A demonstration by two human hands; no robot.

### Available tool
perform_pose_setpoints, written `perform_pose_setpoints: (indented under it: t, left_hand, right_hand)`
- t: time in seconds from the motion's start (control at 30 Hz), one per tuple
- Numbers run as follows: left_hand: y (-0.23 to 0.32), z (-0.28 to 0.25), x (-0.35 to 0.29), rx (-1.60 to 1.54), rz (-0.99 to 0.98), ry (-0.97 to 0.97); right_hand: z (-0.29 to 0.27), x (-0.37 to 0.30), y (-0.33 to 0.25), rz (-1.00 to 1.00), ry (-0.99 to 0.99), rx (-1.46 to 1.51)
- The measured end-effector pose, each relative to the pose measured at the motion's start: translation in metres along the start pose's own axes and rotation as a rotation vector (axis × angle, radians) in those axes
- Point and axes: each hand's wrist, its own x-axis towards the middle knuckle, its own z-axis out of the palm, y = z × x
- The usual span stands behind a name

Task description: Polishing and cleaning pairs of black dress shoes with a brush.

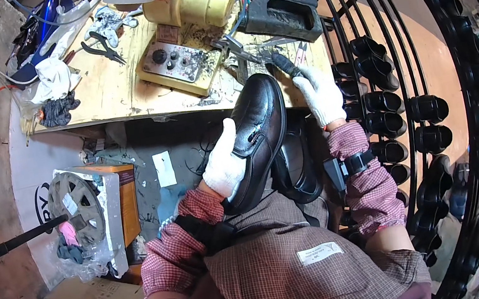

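Curling round the side of a dark shoe, thumb over the upper, the left hand likely steadies it toe-first towards the counter, leaving the right hand free; whether that one, at the counter's edge, pinches anything, I cannot tell. Glossy and strapped across the instep, the shoe overlaps a second shoe near the lap.

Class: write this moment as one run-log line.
left hand: holding dark slip-on shoe, toe toward workbench | right hand: at workbench edge, grip unclear | second shoe: beside the first
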Motion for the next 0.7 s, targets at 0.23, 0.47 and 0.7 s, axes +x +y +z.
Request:
perform_pose_setpoints:
  t: [0.23,0.47,0.7]
  left_hand:
    - [0.011,0.003,-0.014,-0.146,0.024,-0.073]
    - [0.017,0.012,-0.046,-0.173,0.186,-0.232]
    - [-0.006,0.032,-0.048,0.162,0.215,0.037]
  right_hand:
    - [-0.026,-0.028,-0.046,-0.065,0.058,0.049]
    - [-0.077,-0.12,-0.108,-0.507,-0.287,-0.03]
    - [-0.104,-0.141,-0.121,-0.226,-0.036,0.012]
